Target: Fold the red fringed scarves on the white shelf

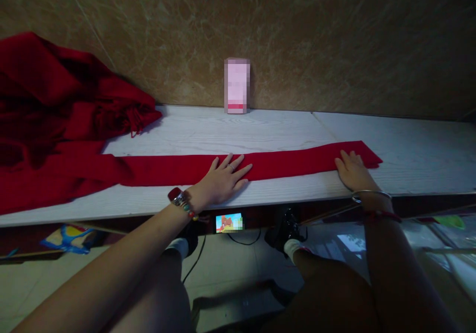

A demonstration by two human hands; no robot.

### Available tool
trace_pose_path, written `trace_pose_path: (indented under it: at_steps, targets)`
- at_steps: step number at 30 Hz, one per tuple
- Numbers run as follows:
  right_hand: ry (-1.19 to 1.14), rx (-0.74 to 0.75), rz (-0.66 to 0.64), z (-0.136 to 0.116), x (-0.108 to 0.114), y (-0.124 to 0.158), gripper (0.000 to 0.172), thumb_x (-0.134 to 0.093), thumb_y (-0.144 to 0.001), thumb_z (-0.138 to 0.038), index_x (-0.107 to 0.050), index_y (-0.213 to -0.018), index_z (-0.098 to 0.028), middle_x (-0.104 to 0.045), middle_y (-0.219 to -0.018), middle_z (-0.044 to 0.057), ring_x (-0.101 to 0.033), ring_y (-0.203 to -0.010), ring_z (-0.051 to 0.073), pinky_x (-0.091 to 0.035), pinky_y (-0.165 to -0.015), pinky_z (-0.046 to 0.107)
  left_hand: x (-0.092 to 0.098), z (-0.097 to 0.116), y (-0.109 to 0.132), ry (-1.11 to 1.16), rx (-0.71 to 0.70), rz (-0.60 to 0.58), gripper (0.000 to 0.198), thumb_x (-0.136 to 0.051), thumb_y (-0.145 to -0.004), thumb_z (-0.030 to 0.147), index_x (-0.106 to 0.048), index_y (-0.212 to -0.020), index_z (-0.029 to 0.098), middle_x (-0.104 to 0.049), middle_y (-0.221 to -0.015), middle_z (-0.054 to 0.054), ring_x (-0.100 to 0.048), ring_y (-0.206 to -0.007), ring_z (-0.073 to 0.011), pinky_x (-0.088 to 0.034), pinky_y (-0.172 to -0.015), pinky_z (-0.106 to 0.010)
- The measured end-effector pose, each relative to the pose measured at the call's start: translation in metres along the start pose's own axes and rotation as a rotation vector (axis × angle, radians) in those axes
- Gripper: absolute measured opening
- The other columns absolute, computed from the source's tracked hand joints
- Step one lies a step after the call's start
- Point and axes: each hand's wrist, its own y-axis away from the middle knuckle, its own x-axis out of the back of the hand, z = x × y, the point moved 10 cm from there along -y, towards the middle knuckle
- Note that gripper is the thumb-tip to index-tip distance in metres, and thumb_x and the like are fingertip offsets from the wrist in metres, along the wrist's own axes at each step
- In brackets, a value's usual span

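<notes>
A long red cloth strip (286, 164), folded flat and narrow, runs along the pale wooden tabletop (193, 129). Its right end comes to a slanted point. My left hand (225, 176) rests palm down on the middle of the strip, fingers spread, a ring on one finger. Near the pointed end, my right hand (353, 169) lies on the cloth with its fingers stretched out, the tips on the fabric. Toward the left the strip joins a loose, bunched pile of red fabric (63, 90), with fringe-like threads at its edge.
A blurred pink box (237, 85) stands at the back against the brown marbled wall (316, 40). Below the table's front edge, a lit phone screen (227, 223) shows a cartoon. A blue and yellow packet (70, 237) lies lower left. A dark cable (195, 258) trails on the floor.
</notes>
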Motion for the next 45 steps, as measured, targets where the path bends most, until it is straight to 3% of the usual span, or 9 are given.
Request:
trace_pose_path:
  at_steps: [5,9,14,17,22,25,31,38,45]
  targets:
    - [-0.007,-0.02,0.057,0.009,-0.004,-0.004,0.059,-0.027,-0.088,-0.035,-0.043,-0.132,0.0,-0.042,-0.139,0.026,-0.029,-0.135,0.035,-0.028,-0.106,0.054,0.0,-0.003,0.0,-0.013,0.039,0.002,0.048,-0.025,-0.097,0.041,-0.026,-0.144,0.031,-0.019,-0.153,-0.003,-0.012,-0.14,-0.0317,-0.019,-0.109,-0.058]
    - [0.022,-0.078,0.018,0.014,-0.002,-0.002,0.058,-0.027,-0.088,-0.033,-0.043,-0.132,0.001,-0.043,-0.138,0.026,-0.031,-0.134,0.035,-0.03,-0.106,0.052,-0.001,-0.005,0.001,-0.008,0.091,-0.032,0.049,-0.023,-0.097,0.042,-0.023,-0.145,0.031,-0.016,-0.154,-0.003,-0.01,-0.14,-0.0341,-0.018,-0.106,-0.063]
    - [0.104,-0.192,0.015,-0.011,0.023,0.013,0.055,-0.033,-0.086,-0.027,-0.047,-0.128,0.004,-0.043,-0.135,0.031,-0.031,-0.131,0.045,-0.031,-0.099,0.064,0.0,-0.011,0.006,-0.012,0.155,-0.049,0.052,-0.023,-0.096,0.044,-0.02,-0.146,0.028,-0.013,-0.155,-0.004,-0.007,-0.14,-0.0348,-0.015,-0.107,-0.063]
    - [0.059,0.006,0.097,-0.074,0.041,0.026,0.055,-0.036,-0.086,-0.027,-0.045,-0.132,0.001,-0.04,-0.14,0.026,-0.026,-0.134,0.043,-0.028,-0.101,0.064,0.001,-0.013,0.009,-0.014,0.15,-0.037,0.053,-0.024,-0.096,0.046,-0.021,-0.146,0.027,-0.014,-0.154,-0.005,-0.009,-0.14,-0.0351,-0.017,-0.107,-0.063]
    - [-0.172,0.702,-0.1,-0.213,0.025,0.074,0.043,-0.038,-0.089,-0.028,-0.055,-0.127,-0.017,-0.05,-0.138,0.008,-0.038,-0.132,0.023,-0.031,-0.109,0.045,0.002,-0.023,0.015,-0.023,0.152,-0.015,0.055,-0.024,-0.095,0.048,-0.022,-0.146,0.025,-0.016,-0.154,-0.008,-0.012,-0.14,-0.035,-0.02,-0.106,-0.061]
    - [-0.176,0.877,-0.167,-0.249,0.011,0.097,0.041,-0.039,-0.09,-0.025,-0.055,-0.127,-0.017,-0.051,-0.138,0.007,-0.04,-0.131,0.019,-0.033,-0.109,0.041,0.001,-0.03,0.019,-0.023,0.161,-0.021,0.056,-0.023,-0.095,0.05,-0.021,-0.146,0.026,-0.013,-0.155,-0.008,-0.012,-0.14,-0.0345,-0.02,-0.107,-0.06]
    - [-0.107,0.934,-0.159,-0.257,-0.001,0.107,0.041,-0.039,-0.091,-0.02,-0.053,-0.129,-0.013,-0.048,-0.138,0.01,-0.04,-0.131,0.021,-0.033,-0.11,0.042,-0.007,-0.045,0.024,-0.027,0.223,-0.051,0.057,-0.024,-0.095,0.051,-0.017,-0.146,0.029,-0.007,-0.156,-0.008,-0.006,-0.139,-0.0394,-0.018,-0.101,-0.07]
    - [-0.055,0.967,-0.144,-0.255,-0.001,0.11,0.046,-0.036,-0.089,-0.014,-0.048,-0.133,-0.014,-0.045,-0.14,0.009,-0.039,-0.131,0.02,-0.033,-0.109,0.041,-0.001,-0.043,0.026,-0.049,0.225,-0.059,0.056,-0.025,-0.095,0.05,-0.02,-0.146,0.028,-0.012,-0.155,-0.01,-0.01,-0.139,-0.0383,-0.021,-0.099,-0.071]
    - [-0.001,0.993,-0.157,-0.259,0.002,0.112,0.054,-0.038,-0.082,-0.006,-0.047,-0.134,-0.015,-0.046,-0.14,0.009,-0.039,-0.131,0.019,-0.034,-0.108,0.04,0.013,-0.037,0.023,-0.17,0.147,0.034,0.049,-0.032,-0.096,0.042,-0.038,-0.139,0.02,-0.035,-0.147,-0.014,-0.031,-0.134,-0.0337,-0.037,-0.098,-0.056]
